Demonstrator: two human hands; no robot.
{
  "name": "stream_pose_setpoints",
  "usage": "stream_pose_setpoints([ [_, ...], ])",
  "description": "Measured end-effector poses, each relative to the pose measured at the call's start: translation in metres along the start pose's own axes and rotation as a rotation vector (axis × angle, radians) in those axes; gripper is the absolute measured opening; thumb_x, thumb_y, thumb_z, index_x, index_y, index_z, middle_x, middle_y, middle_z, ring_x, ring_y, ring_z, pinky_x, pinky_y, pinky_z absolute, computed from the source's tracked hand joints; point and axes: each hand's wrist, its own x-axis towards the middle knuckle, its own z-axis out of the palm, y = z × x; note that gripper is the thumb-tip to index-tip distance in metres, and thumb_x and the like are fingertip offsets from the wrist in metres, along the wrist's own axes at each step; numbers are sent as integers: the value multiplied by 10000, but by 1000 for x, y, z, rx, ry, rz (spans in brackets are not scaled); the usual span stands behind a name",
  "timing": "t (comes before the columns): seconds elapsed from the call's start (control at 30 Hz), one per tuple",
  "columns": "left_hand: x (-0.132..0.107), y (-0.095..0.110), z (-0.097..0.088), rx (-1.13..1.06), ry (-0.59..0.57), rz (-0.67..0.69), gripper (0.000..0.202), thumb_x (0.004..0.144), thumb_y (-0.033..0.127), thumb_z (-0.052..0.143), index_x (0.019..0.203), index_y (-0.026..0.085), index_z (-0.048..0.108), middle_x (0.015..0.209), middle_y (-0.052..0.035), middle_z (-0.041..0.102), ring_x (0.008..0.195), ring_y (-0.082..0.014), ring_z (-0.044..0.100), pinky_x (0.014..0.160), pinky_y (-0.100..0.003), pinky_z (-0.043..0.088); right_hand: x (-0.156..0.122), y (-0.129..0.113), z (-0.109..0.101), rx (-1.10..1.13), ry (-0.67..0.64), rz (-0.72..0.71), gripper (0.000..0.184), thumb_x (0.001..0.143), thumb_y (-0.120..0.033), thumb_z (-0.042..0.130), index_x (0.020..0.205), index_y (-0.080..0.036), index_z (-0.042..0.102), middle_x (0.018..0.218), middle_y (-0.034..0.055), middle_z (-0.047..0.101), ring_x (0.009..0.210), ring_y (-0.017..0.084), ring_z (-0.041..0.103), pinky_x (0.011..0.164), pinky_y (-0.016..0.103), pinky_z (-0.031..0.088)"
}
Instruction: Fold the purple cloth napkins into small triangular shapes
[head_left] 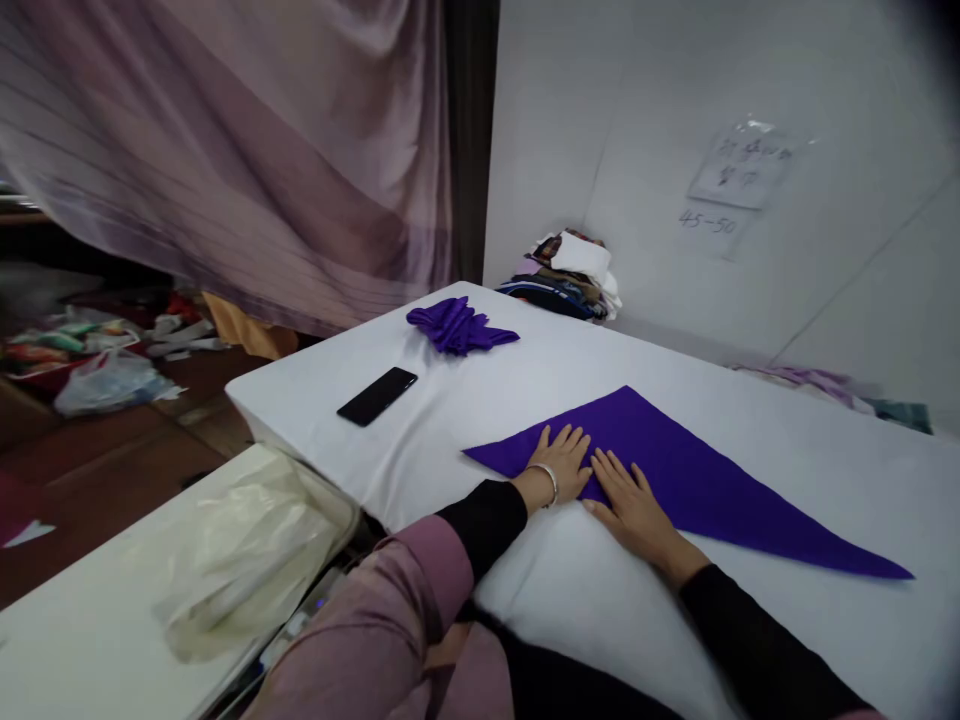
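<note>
A flat purple piece of fabric lies on the white-covered table, its outline tapering to long points at left and right. My left hand, with a bracelet at the wrist, rests palm down on the fabric's left part, fingers spread. Close beside it my right hand also lies flat near the fabric's lower edge, fingers stretched out. Neither hand grips anything. Farther back on the table sits a crumpled heap of purple fabric.
A black phone lies left of my hands. At lower left a pale plastic bag rests on a white surface. Folded clothes are stacked by the wall, and a curtain hangs behind. Bags and scraps litter the floor at left.
</note>
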Motion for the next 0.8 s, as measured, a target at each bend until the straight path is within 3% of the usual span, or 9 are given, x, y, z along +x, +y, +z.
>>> stream_pose_setpoints([
  [0.1, -3, -3, 0, -9, 18, -4, 586, 897, 438, 219, 1418, 169, 211, 1505, -67, 191, 1380, -224, 92, 1091, -518, 88, -1, 6, 4, -14, 17, -9, 662, 893, -580, 255, 1432, -197, 214, 1482, 74, 217, 1368, 241, 141, 1076, 523, 145],
  [0.2, -9, -13, -1, -2, 18, -50, 672, 872, 568, 203, 1406, 163, 257, 1499, -88, 202, 1380, -249, 87, 1086, -539, 66, -1, 7, 7, -18, 38, -18, 654, 895, -578, 257, 1432, -207, 212, 1479, 72, 232, 1366, 242, 152, 1072, 522, 160],
  [0.3, -20, -33, -7, 9, 7, -118, 789, 814, 695, 175, 1405, 182, 269, 1499, -84, 201, 1378, -267, 92, 1082, -554, 42, -1, 5, 7, -18, 55, -22, 652, 898, -573, 256, 1437, -212, 191, 1478, 69, 240, 1365, 240, 159, 1074, 517, 160],
  [0.4, -35, -58, -19, 22, -7, -211, 818, 794, 726, 155, 1415, 202, 247, 1505, -70, 177, 1381, -265, 83, 1084, -548, 42, -2, 4, 5, -9, 58, -20, 650, 898, -572, 251, 1441, -224, 170, 1480, 63, 238, 1365, 240, 160, 1077, 513, 153],
  [0.63, -78, -119, -35, 52, 89, -471, 707, 842, 648, 247, 1387, 202, 315, 1494, -77, 215, 1376, -278, 112, 1085, -539, 46, -2, 3, 3, 9, 35, -10, 666, 893, -591, 227, 1435, -204, 206, 1482, 61, 228, 1367, 235, 150, 1086, 501, 138],
  [0.8, -99, -140, -48, 36, 178, -551, 530, 870, 487, 393, 1281, 160, 462, 1436, -124, 345, 1344, -298, 221, 1079, -498, 144, -2, 3, 3, 18, 25, -1, 681, 886, -606, 225, 1428, -193, 235, 1481, 61, 229, 1367, 235, 151, 1088, 498, 132],
])
